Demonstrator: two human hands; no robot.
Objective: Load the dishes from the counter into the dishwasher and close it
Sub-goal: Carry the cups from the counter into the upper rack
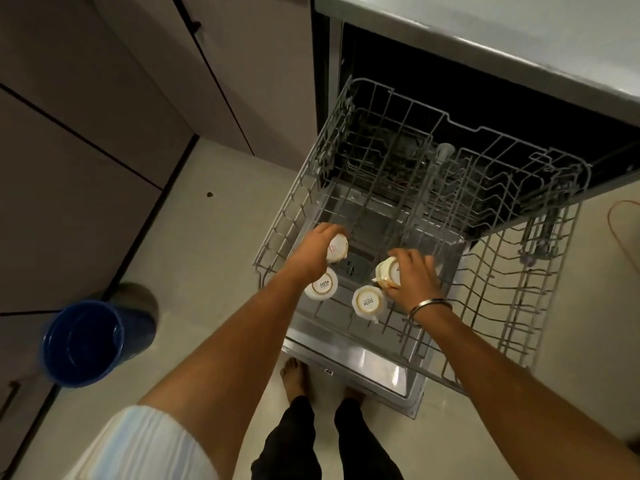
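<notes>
The dishwasher stands open with its grey wire rack (502, 282) pulled out over the lowered door (377, 365). Two white cups sit upside down in the rack's near left part: one (322, 285) by my left wrist, another (368, 302) to its right. My left hand (317, 245) is shut on a third white cup (337, 248), held bottom-up over the rack's left side. My right hand (412, 275) is shut on a fourth white cup (388, 271), tilted, just above the rack. A metal bangle circles my right wrist.
The counter edge (485, 36) runs across the top right above the dishwasher. A blue bucket (83, 342) stands on the pale floor at the left by dark cabinet fronts (104, 98). My bare feet are at the door's near edge. An orange cord (620, 230) lies far right.
</notes>
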